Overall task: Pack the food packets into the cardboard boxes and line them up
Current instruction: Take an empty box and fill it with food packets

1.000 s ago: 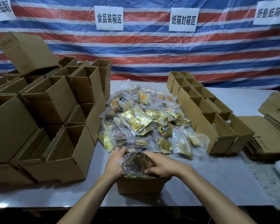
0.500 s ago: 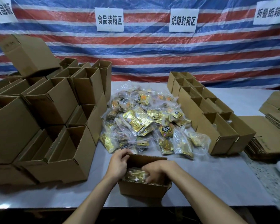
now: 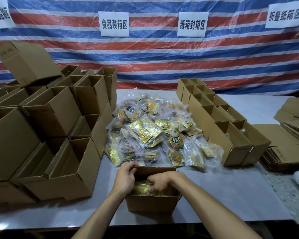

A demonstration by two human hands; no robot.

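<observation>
— Since a second ago the gold packet has gone from above the rim down into the open box, and both hands have sunk with it. What stands around it now?

— On the far left, a stack of empty boxes is piled high on the counter, its nearest box just beside the left forearm. Behind the open box lies the heap of packets, clear and gold, its near edge almost touching the box's far wall. To the right a row of boxes runs away from the viewer, and past it lie flattened cartons. A striped tarp with paper signs hangs at the back.

— And the packet against the hands?

— It lies inside the open box at the counter's near edge, between the two hands and under the right one.

— How are the hands set?

— The left hand grips the box's far-left corner, fingers curled over the upright flap. The right hand reaches in from the right, knuckles up, fingers curled down onto the gold packet and gripping it. Both forearms come in bare from the bottom edge.
</observation>
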